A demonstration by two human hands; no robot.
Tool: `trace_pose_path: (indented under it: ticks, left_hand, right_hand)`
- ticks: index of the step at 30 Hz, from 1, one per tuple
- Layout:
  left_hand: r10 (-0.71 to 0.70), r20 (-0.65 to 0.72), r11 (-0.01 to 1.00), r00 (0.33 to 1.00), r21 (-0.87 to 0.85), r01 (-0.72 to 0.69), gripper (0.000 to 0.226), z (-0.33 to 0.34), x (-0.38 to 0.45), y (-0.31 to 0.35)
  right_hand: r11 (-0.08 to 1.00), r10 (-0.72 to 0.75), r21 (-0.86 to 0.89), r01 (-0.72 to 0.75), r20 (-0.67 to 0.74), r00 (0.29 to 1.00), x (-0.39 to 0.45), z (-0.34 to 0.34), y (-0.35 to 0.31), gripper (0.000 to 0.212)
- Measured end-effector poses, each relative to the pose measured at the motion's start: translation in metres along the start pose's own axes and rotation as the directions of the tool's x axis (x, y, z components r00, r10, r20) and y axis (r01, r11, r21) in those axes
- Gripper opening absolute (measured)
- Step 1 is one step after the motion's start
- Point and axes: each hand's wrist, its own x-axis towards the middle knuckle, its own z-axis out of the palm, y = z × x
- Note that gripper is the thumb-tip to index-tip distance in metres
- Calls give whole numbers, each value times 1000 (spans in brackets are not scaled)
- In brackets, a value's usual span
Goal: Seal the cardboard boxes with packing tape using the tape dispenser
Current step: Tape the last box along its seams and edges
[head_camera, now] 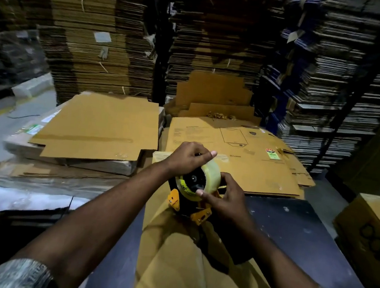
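A black and orange tape dispenser point(190, 204) with a roll of clear packing tape point(209, 176) stands in front of me, above a flattened brown cardboard box point(173, 258). My left hand point(187, 156) grips the top of the roll, thumb stretched over its rim. My right hand point(225, 198) curls round the roll's near right side and the dispenser frame, thumb on the roll's face. The dispenser's handle is mostly hidden under my right wrist.
Flat printed cartons point(241, 158) lie ahead on a pile, and a plain flattened carton point(98, 125) lies on the left stack. Tall stacks of flat cardboard point(96, 42) fill the background. An assembled box point(371, 231) stands at the right. A dark surface point(291, 235) lies under the box.
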Motion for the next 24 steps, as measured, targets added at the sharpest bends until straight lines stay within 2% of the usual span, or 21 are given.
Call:
trace_pose_path:
  ticks: [2,5,7,11,14,18,22,24]
  left_hand:
    - [-36,-27,997,999,-75,34,68,2,0,-3]
    - [-136,-49,935,990,-337,111,56,3,-3,-9]
    - [-196,-100,904,975,-403,141,63,5,-5,-15]
    - [-296,-207,918,933,-333,217,68,13,-8,-19]
    - [-317,-228,919,920,-315,239,77,15,-11,-20]
    - [-315,-264,918,912,-329,222,60,13,-10,-19]
    - [-313,-272,910,910,-359,206,59,12,-6,-21]
    - [-302,-258,911,917,-361,199,60,12,-2,-21]
  right_hand:
    - [1000,4,7,-4,-8,1000,0,0,-3,53]
    - [996,40,86,-36,-41,998,1,-2,-1,53]
    - [988,60,144,-48,-78,995,1,-4,1,51]
    - [991,42,128,-34,-59,997,4,-5,-3,51]
    - [995,14,100,-7,-69,998,8,-4,-1,39]
    - [994,-4,107,10,-50,999,10,-1,-1,37]
    - [999,20,46,-17,-60,998,11,-1,-4,47]
    - [986,96,139,-96,7,995,10,-7,-5,67]
